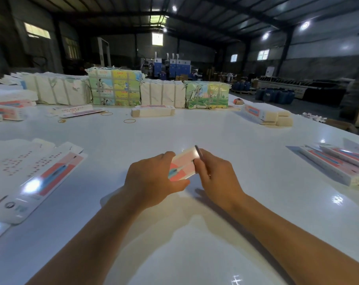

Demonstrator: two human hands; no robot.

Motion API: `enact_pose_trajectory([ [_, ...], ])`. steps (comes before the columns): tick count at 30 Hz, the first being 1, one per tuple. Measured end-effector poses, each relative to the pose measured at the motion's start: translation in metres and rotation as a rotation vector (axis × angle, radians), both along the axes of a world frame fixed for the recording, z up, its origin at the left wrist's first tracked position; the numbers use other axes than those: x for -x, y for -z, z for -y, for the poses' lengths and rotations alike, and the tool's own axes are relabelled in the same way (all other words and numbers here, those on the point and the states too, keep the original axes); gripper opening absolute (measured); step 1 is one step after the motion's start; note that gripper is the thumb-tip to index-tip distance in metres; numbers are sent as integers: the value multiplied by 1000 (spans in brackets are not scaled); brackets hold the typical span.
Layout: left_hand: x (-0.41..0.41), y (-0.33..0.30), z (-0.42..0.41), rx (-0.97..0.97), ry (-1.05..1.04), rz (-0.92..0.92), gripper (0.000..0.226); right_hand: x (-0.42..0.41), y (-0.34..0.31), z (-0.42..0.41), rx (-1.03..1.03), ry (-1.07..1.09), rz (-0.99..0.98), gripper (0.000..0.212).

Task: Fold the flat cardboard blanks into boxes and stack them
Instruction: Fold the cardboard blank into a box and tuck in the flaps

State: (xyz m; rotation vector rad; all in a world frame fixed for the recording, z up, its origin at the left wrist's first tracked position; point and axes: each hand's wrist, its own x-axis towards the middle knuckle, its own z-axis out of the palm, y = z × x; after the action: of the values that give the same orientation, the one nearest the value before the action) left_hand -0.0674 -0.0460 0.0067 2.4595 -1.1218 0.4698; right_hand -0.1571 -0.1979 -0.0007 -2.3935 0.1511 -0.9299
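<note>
I see one head view, looking forward and down across the white table (215, 130), close above my hands.

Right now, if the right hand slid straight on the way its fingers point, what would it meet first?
The right hand points up-left, fingers already on the box held by the left hand. Beyond it, bare white table, then probably the blank stack; depth is unclear.

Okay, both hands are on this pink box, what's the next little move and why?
Probably press the end flap shut. The left hand grips the pink box above the table, and the right hand is at its far end, so closing comes before adding it to the folded boxes at right.
</note>
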Motion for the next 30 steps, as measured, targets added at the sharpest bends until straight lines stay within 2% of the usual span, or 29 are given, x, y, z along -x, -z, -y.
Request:
enact_pose_trajectory([
  [1,0,0,0,1,-3,11,53,0,2,-3,170,39,-46,24],
  [2,0,1,-1,-1,-3,21,54,0,4,-6,195,40,-72,25],
  [3,-1,1,-2,-2,-1,31,55,0,4,-9,93,21,-61,26],
  [6,-4,3,-5,22,10,63,57,0,-2,-13,-673,-165,30,35],
  [7,-5,2,-6,40,18,69,57,-1,-5,-11,-830,-235,33,30],
  [9,-4,2,-5,67,30,93,55,-2,-5,-6,-910,-282,42,21],
  [17,-2,3,-8,148,90,167,56,6,-7,-4,-814,-310,111,35],
  [21,0,3,-9,149,108,169,58,10,-8,-10,-651,-241,114,38],
  [25,3,2,-8,157,113,183,58,11,-6,-11,-464,-131,103,53],
  [30,9,-3,-8,143,114,212,56,11,-5,-10,-347,-65,84,48],
])
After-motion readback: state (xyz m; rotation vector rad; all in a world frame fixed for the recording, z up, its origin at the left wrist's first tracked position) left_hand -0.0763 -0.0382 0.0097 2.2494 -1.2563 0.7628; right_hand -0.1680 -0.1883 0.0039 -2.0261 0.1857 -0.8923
